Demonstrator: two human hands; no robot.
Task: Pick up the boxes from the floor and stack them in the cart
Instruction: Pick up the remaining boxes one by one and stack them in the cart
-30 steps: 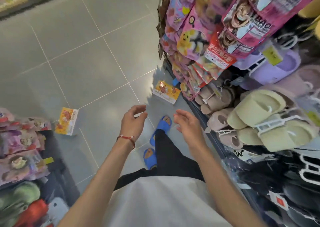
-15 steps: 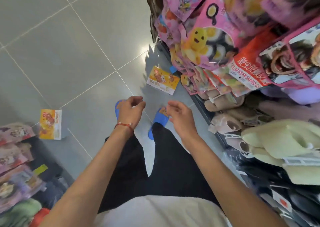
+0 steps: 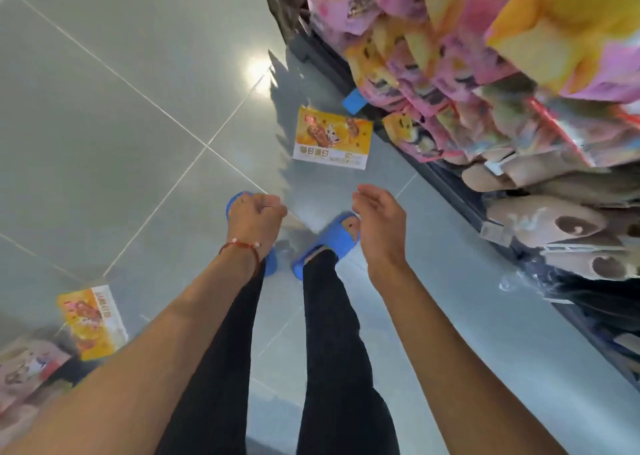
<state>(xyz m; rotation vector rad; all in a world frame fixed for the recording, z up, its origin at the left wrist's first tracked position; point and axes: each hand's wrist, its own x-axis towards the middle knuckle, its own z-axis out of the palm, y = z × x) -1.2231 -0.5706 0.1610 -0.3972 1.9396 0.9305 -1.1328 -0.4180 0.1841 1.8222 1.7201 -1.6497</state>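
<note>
I see both arms stretched out over the grey tiled floor [image 3: 121, 135]. The left hand [image 3: 254, 224], with a red cord bracelet [image 3: 242, 245] at the wrist, has its grip curled into a fist with nothing inside. The right hand [image 3: 379, 227] has its grip loosely spread, fingers gently bent, palm turned toward the left hand, and it holds nothing.

The near box [image 3: 332, 138], orange and yellow, lies flat on the floor with its printed face up. It is ahead of both grips, a little closer to the right one, and neither touches it. Its long axis runs across my view, dipping slightly to the right, with the white text strip along the edge facing the grips. A second box [image 3: 91, 319] of the same print sits on the floor well to the left of the left grip and back toward the elbow. Its long axis runs away from me. It is blurred, so I cannot tell whether it lies flat or stands on an edge.

Beyond and to the right of the right grip, a store rack [image 3: 446, 184] carries pink and yellow packets [image 3: 450, 73] above and beige slippers [image 3: 554, 222] lower down. Under the grips are black trouser legs and blue slides [image 3: 341, 238].
</note>
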